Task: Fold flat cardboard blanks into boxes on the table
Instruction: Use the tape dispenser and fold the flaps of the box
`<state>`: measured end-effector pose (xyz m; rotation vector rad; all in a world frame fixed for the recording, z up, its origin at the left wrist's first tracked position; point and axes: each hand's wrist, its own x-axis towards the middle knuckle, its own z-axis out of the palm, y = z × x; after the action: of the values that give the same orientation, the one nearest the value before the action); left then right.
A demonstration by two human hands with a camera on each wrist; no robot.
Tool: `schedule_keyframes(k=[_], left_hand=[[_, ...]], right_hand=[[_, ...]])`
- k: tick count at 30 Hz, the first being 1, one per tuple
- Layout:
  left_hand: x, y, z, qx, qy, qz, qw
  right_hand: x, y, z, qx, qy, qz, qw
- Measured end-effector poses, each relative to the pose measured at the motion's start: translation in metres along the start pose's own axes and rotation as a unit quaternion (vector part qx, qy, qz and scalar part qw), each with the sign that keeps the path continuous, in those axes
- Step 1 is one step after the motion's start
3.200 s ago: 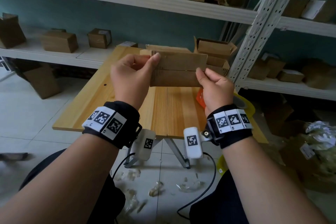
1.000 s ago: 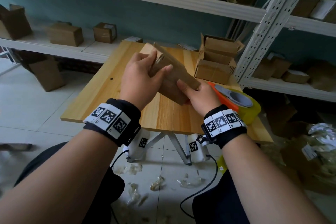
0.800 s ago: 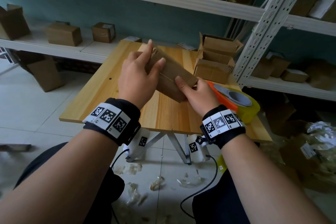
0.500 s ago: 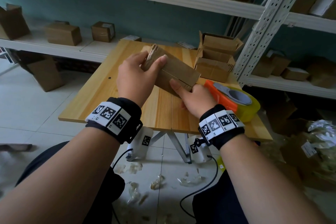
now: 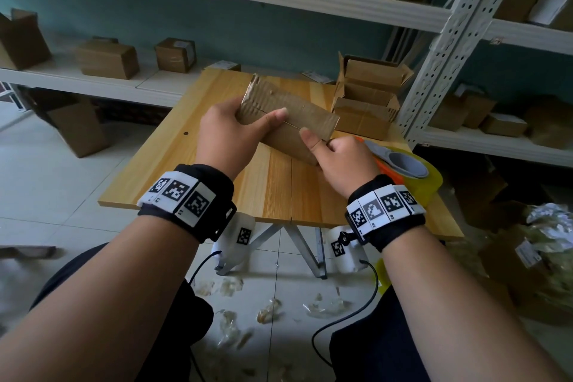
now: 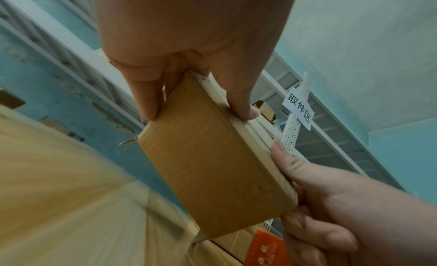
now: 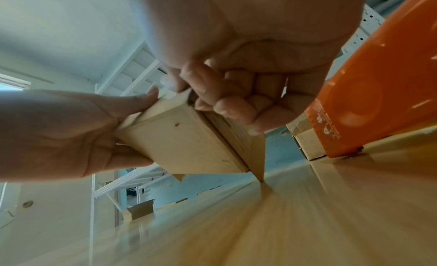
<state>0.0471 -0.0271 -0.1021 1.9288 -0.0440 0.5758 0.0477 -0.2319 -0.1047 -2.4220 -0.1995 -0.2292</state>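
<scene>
A brown cardboard blank (image 5: pixel 288 121), half folded into a box shape, is held tilted just above the wooden table (image 5: pixel 273 189), one lower corner touching the tabletop in the right wrist view. My left hand (image 5: pixel 238 130) grips its far left end, thumb on top and fingers underneath; the left wrist view shows the same box (image 6: pixel 210 157) pinched between thumb and fingers. My right hand (image 5: pixel 338 158) holds the near right end, thumb pressed on the top face and fingers curled under a flap of the box (image 7: pixel 189 139).
An orange tape dispenser (image 5: pixel 403 164) with a yellow tape roll lies right of my right hand. Open folded boxes (image 5: pixel 369 93) are stacked at the table's back right. White shelving (image 5: pixel 449 37) with more boxes surrounds the table. Plastic scraps litter the floor.
The blank has come down from held up flat in front of me to low over the table, turned diagonally and partly squared up. Both hands have shifted their grip along it.
</scene>
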Motion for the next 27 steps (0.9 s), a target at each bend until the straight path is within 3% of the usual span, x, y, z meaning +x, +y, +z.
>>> schedule_keyframes(k=[4,8,16,19,21,27], left_hand=[[0.001,-0.003,0.003,-0.02,0.035,-0.045,0.998],[0.005,-0.001,-0.001,-0.042,0.039,-0.083,0.995],[0.006,-0.001,-0.005,-0.005,0.043,-0.064,0.997],[0.009,-0.003,-0.007,-0.048,0.08,-0.083,0.992],[0.011,-0.003,-0.009,-0.062,0.101,-0.09,0.989],[0.014,-0.006,-0.007,-0.037,0.055,-0.129,0.989]], right_hand=[[0.0,-0.002,0.001,0.001,0.01,-0.007,1.0],[-0.001,-0.005,0.001,0.093,0.005,0.0,0.996],[-0.006,-0.008,-0.004,0.14,0.021,-0.065,0.988],[-0.008,-0.008,-0.003,0.159,0.031,-0.061,0.985],[-0.009,-0.009,-0.003,0.214,0.026,-0.045,0.975],[-0.009,-0.012,-0.016,0.339,0.047,-0.065,0.937]])
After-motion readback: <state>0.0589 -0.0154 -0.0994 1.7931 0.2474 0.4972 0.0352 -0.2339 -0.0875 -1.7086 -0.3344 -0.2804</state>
